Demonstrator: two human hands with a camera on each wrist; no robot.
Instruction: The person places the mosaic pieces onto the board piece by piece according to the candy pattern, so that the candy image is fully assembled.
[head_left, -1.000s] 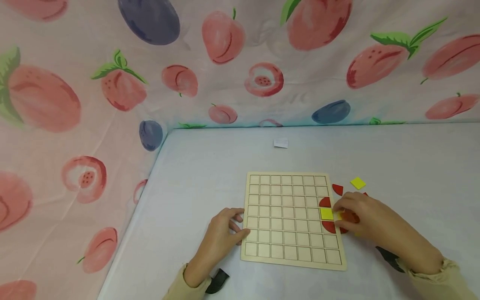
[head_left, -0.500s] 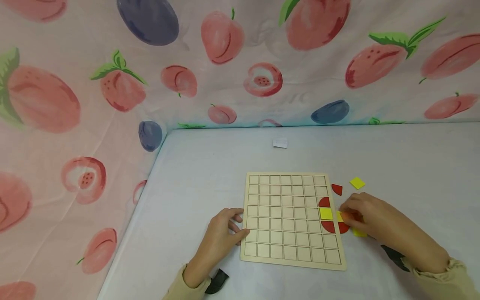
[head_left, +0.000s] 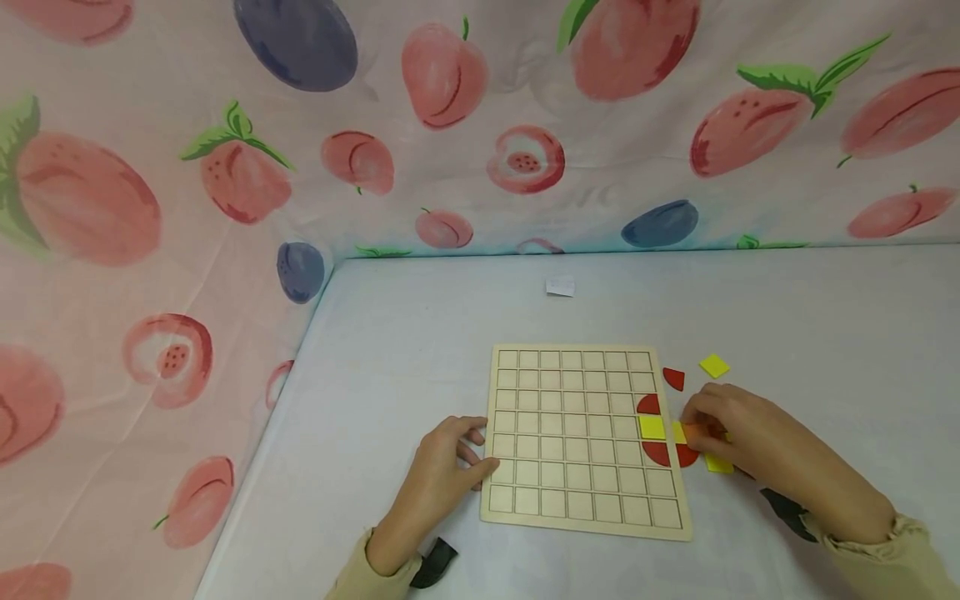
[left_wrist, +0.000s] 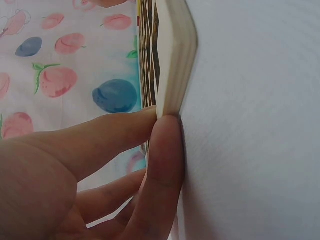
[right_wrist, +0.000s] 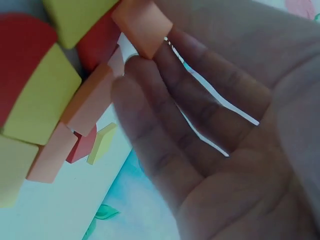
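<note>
Wooden grid board (head_left: 577,433) lying flat on the pale tablecloth (head_left: 420,333), near the person's edge of the table. Along its right edge sit a yellow square tile (head_left: 652,427) with one red quarter-round (head_left: 649,405) above it and another red quarter-round (head_left: 658,453) below, all in the outermost filled column. The right hand (head_left: 738,437) rests over the loose tiles just beside that edge, its fingertips closed on an orange tile (head_left: 693,433); the wrist view shows orange, yellow and red pieces crowded against the fingers. The left hand (head_left: 442,479) steadies the board, fingers straight and pressed against its left rim (left_wrist: 172,75). The step in hand appears to be picking the next tile; placing it would call for squaring it to an empty cell. A spare yellow square (head_left: 714,365) and red piece (head_left: 674,378) lie apart.
</note>
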